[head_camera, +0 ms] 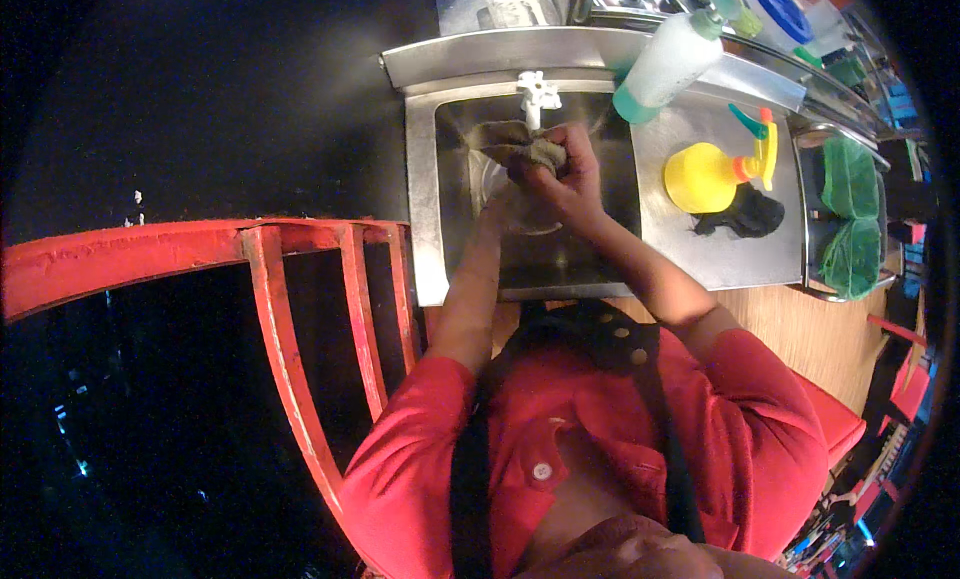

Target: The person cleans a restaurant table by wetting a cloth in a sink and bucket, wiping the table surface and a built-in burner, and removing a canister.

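Both my hands are over the basin of a stainless steel sink, just below a white tap. My right hand grips a bunched, wet-looking greyish cloth under the spout. My left hand is blurred and dim beside it, partly hidden, so its hold is unclear. A darker flap, seemingly of the same cloth, spreads to the left. Beneath my hands, a round, shiny vessel shows in part in the basin.
On the drainboard stand a white pump bottle, a yellow spray bottle and a crumpled black cloth. Green baskets sit in a rack at the right. A red railing runs along the left.
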The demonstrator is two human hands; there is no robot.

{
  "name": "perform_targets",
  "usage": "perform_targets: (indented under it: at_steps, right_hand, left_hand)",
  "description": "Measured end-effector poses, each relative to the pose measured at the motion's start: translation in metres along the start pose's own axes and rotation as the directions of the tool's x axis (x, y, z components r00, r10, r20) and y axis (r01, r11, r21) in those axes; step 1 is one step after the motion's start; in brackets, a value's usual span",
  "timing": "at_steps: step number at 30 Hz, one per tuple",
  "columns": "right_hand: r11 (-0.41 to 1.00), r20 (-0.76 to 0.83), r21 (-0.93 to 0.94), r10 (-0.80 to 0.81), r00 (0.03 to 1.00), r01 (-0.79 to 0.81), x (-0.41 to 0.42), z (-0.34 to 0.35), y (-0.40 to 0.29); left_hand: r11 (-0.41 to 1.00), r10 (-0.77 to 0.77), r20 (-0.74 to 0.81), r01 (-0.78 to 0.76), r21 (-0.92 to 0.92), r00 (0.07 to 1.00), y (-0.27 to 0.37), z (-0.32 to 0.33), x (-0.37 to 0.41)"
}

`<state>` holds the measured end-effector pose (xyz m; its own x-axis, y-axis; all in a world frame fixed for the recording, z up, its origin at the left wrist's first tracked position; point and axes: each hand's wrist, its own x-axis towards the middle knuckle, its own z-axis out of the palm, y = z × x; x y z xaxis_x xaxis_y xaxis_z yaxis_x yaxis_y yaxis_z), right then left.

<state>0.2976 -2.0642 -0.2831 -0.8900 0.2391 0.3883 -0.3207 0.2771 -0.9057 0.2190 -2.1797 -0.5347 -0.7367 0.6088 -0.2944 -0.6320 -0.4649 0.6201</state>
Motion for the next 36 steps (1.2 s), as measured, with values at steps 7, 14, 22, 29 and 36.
perform_targets:
  at_steps: [7, 14, 22, 29, 36]
  right_hand:
    - [0.925, 0.374, -0.358, 0.268, 0.888, -0.128, -0.051, 0.030, 0.163]
    - [0.491, 0.328, 0.397, 0.713, 0.620, -0.775, -0.072, 0.083, 0.216]
    - [0.012, 0.595, 0.584, 0.674, 0.438, -0.812, -0.049, 0.041, 0.258]
    - [0.156, 0.367, 0.599, 0.818, 0.442, -0.786, -0.052, 0.054, 0.251]
    - [-0.059, 0.492, 0.716, 0.749, 0.443, -0.696, -0.045, 0.031, 0.219]
  left_hand:
    - [0.940, -0.064, 0.111, 0.097, -0.326, 0.992, 0.004, -0.011, -0.011]
    - [0.876, -0.005, -0.291, 0.145, 0.460, 0.957, 0.002, 0.008, 0.006]
    - [0.892, 0.037, -0.459, 0.178, 0.416, 0.888, -0.017, 0.024, -0.003]
    - [0.689, 0.102, -0.248, 0.112, 0.716, 0.963, 0.065, 0.097, -0.030]
    - [0.991, 0.114, -0.091, -0.107, 0.082, 0.989, 0.131, 0.168, -0.078]
